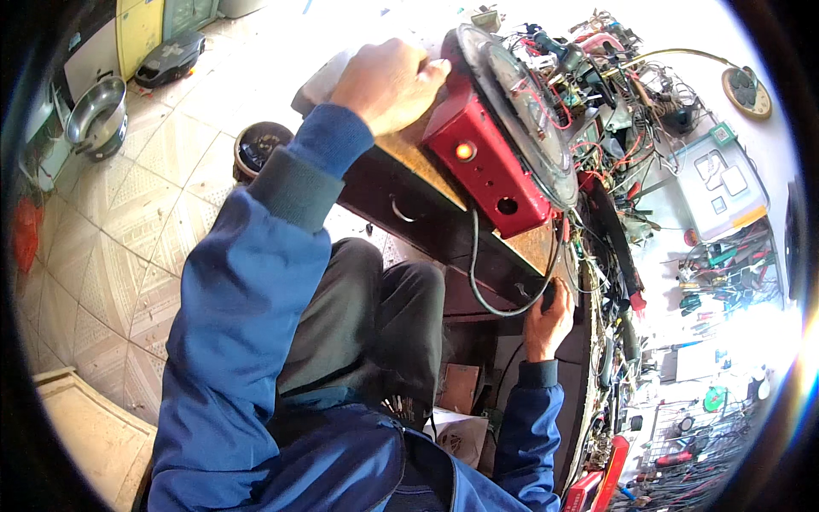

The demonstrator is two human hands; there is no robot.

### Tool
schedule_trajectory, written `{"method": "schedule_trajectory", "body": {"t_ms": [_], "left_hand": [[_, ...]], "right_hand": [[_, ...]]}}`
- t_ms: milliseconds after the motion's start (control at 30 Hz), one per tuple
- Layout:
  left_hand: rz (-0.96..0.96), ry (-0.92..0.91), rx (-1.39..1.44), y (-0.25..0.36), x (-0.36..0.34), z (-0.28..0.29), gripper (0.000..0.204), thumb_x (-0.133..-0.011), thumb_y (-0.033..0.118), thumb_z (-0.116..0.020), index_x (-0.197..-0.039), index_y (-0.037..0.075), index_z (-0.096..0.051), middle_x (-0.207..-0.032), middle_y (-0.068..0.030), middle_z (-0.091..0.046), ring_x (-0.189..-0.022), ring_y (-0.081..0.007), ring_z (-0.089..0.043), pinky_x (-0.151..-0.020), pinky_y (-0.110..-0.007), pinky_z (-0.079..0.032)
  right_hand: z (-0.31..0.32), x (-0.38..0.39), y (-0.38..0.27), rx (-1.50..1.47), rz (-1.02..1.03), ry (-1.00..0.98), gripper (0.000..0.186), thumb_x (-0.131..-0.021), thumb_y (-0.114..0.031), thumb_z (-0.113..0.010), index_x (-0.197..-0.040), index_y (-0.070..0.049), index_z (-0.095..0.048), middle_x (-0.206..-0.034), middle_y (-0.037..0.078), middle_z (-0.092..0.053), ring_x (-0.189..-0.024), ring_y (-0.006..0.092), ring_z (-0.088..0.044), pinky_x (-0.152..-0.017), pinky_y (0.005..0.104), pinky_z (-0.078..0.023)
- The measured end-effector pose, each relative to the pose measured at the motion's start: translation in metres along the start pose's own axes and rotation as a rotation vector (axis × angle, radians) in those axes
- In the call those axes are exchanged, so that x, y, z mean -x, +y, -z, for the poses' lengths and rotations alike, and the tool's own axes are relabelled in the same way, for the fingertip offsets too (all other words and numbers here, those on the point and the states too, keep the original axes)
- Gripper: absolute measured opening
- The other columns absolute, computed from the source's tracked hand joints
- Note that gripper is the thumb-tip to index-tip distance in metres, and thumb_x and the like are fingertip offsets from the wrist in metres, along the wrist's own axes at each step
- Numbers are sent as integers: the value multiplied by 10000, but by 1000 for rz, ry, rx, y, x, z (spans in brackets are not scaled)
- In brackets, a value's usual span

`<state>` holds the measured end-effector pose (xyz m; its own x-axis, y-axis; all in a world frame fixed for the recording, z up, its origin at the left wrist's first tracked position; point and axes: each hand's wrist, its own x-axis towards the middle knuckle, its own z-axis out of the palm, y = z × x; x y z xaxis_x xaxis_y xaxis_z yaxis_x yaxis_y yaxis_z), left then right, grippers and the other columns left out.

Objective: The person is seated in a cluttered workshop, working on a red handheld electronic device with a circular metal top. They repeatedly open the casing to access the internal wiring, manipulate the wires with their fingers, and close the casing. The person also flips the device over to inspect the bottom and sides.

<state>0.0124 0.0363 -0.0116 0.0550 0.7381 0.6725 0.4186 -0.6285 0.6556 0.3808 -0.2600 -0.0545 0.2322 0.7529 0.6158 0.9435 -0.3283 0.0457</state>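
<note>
Left grip [384, 85] curled beside red box [488, 175], right grip [548, 322] curled near grey cable [473, 266], hold of either unclear

Harsh right-side glare, dark curved rim.

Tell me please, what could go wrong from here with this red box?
The red box sits close to the edge of the wooden top, so a push from the left hand beside it might shift it off. The grey cable loops below that edge near the right hand; it may snag and pull. The orange lamp looks lit; if power is on, careless contact could perhaps give a shock.
</note>
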Motion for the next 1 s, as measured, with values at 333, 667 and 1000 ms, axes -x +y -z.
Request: {"method": "schedule_trajectory", "body": {"t_ms": [333,667,1000], "left_hand": [[101,-183,-8,16,3,18,448,-1106,334,-616,-881,-49,-670,-700,-132,-646,-661,-154,-608,-630,-373,-482],[234,-267,91,16,5,15,344,-1109,252,-653,-926,-36,-699,-747,-51,-657,-734,-103,-558,-693,-324,-482],[281,-450,118,36,2,25,407,-1140,354,-593,-1052,-19,-731,-818,-18,-660,-786,-83,-566,-733,-283,-479]], "right_hand": [[11,-14,-6,-99,7,74,312,-884,-5,-685,-1192,21,-727,-1236,200,-728,-1171,403,-673,-1018,469,-557],[-8,-20,-5,-181,-70,311,196,-837,74,-727,-1021,10,-742,-1047,163,-753,-978,379,-698,-872,457,-573],[-18,-17,1,-211,-87,353,195,-865,97,-713,-1047,31,-738,-1084,177,-753,-1021,384,-694,-905,473,-563]]}}
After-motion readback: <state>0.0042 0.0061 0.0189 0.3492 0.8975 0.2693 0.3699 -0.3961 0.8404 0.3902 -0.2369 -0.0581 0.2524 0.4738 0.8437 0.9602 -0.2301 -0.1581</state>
